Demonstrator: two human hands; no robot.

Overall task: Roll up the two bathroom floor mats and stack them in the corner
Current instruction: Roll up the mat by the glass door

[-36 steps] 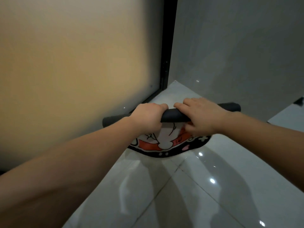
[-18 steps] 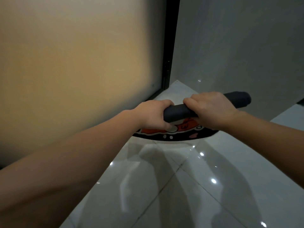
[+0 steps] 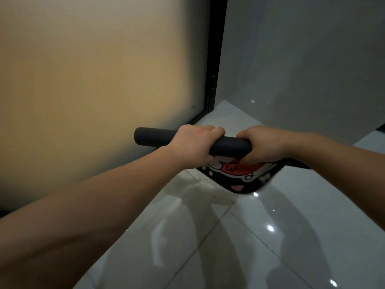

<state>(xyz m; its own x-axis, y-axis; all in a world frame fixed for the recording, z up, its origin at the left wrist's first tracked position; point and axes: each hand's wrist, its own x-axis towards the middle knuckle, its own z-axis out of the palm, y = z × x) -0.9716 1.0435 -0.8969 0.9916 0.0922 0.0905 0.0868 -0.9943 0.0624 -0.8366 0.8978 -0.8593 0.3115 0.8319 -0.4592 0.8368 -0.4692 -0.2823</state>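
Rolled mat (image 3: 229,145) lying crosswise, left-right, both hands gripping

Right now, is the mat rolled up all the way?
No. Both hands, left hand and right hand, hold the dark roll, but a flap of the mat with its cartoon print hangs unrolled below it.

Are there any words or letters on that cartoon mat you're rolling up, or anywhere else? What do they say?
"W": the only mark like a letter, dark on the red patch of the black-edged cartoon floor mat; it may be just part of the drawing.
No other words, numbers or signs show on the dark rolled part of the mat, the glossy white floor tiles, the frosted glass door or the grey wall.
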